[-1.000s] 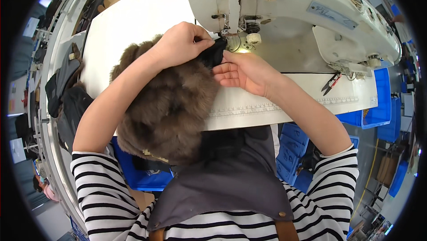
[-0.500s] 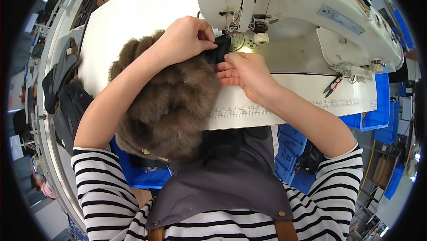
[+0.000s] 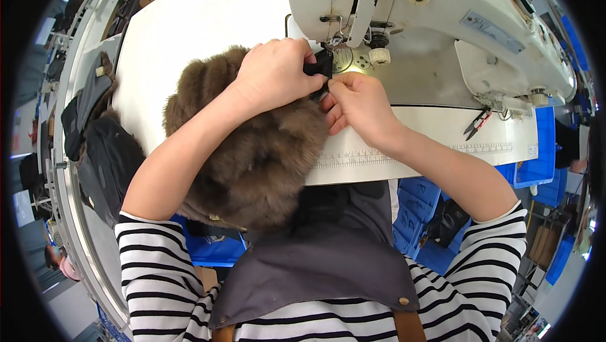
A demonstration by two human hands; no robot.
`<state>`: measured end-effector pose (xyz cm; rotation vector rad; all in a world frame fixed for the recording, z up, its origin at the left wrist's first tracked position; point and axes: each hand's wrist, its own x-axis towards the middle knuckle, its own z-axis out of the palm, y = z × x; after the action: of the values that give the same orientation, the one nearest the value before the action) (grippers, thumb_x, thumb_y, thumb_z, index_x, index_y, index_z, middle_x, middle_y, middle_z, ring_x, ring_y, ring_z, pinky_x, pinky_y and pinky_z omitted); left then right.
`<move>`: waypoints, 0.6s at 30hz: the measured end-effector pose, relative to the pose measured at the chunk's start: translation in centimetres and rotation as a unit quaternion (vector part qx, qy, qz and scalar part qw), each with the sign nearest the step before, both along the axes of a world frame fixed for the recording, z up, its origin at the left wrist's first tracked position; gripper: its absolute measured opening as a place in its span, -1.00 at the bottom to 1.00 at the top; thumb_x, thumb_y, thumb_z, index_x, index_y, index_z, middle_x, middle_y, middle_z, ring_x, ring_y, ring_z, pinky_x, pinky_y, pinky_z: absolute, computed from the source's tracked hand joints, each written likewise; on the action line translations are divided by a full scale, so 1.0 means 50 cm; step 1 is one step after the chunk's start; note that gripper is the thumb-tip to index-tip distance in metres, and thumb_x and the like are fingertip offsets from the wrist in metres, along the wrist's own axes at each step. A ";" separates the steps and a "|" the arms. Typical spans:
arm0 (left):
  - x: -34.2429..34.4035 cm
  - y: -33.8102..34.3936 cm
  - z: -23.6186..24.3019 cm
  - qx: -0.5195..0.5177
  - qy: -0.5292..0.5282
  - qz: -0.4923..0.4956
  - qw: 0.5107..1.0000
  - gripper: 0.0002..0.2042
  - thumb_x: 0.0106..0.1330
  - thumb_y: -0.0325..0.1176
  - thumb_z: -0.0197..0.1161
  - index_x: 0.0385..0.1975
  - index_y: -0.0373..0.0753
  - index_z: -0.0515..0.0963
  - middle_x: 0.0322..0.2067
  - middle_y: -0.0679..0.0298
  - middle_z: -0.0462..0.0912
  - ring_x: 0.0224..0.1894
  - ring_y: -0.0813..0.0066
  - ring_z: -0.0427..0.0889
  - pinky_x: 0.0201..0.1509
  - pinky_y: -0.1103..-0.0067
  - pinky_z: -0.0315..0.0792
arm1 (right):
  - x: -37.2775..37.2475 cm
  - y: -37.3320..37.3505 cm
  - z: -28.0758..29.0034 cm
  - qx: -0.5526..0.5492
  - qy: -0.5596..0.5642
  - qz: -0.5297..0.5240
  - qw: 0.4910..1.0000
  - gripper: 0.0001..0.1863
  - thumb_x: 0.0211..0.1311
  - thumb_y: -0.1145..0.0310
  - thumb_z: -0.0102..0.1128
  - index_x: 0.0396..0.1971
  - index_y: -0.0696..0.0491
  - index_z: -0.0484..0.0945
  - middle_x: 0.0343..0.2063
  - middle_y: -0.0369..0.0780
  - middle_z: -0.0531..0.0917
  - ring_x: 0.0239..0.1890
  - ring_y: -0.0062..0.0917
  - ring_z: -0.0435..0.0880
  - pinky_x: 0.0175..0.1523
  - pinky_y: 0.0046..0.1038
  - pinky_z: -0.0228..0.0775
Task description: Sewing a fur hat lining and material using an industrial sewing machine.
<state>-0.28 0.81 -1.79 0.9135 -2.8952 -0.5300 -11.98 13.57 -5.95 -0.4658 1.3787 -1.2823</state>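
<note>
A bulky brown fur piece (image 3: 249, 159) lies bunched on the white table and hangs over its front edge, below my left forearm. Black fabric (image 3: 323, 64) joined to it reaches up to the needle area of the white sewing machine (image 3: 429, 26). My left hand (image 3: 276, 72) is closed on this fabric from the left, its thumb pressed against it. From the right, my right hand (image 3: 363, 105) pinches the fabric's edge between thumb and forefinger, with the other fingers curled beneath. The two hands' fingertips almost meet just in front of the needle area.
Red-handled thread snips (image 3: 478, 123) lie on the table at the right, under the machine arm. A printed ruler (image 3: 366, 158) runs along the front edge. Blue bins (image 3: 536, 153) stand to the right and below. Dark garments (image 3: 107, 159) hang at the left.
My left hand has come down and nearer to my right hand, its thumb now close to the right fingertips. My right-hand fingers have curled in more. The whole view has shifted slightly.
</note>
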 end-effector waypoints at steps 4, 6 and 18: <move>-0.003 0.003 0.005 -0.015 -0.038 -0.010 0.999 -0.73 0.02 -0.22 0.33 -0.37 -0.29 0.63 -0.43 0.06 0.68 -0.26 0.15 0.68 -0.12 0.35 0.55 | -0.007 -0.008 0.020 0.013 0.101 0.079 0.992 -0.74 0.33 0.43 -0.03 -0.21 0.37 0.42 -0.50 -0.09 0.59 -0.65 -0.41 0.65 -0.61 -0.44 0.52; -0.009 0.010 -0.009 -0.020 -0.062 -0.011 0.998 -0.76 0.03 -0.28 0.30 -0.38 -0.30 0.62 -0.40 0.06 0.67 -0.22 0.15 0.67 -0.10 0.35 0.54 | -0.002 -0.014 0.017 0.015 0.113 0.090 0.989 -0.74 0.32 0.43 -0.02 -0.21 0.38 0.42 -0.52 -0.09 0.59 -0.67 -0.41 0.64 -0.64 -0.44 0.51; 0.024 0.058 -0.034 -0.123 0.104 0.021 0.987 -0.86 0.06 -0.40 0.30 -0.40 -0.27 0.62 -0.47 0.21 0.58 -0.29 0.26 0.57 -0.12 0.40 0.41 | -0.007 -0.006 0.008 -0.038 0.041 0.037 0.998 -0.70 0.37 0.40 -0.02 -0.13 0.39 0.42 -0.43 -0.07 0.62 -0.64 -0.41 0.67 -0.59 -0.46 0.56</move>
<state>0.91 3.73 -3.47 0.8272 -2.6709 -0.2383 -12.35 13.28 -5.53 -0.6229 1.3711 -1.2709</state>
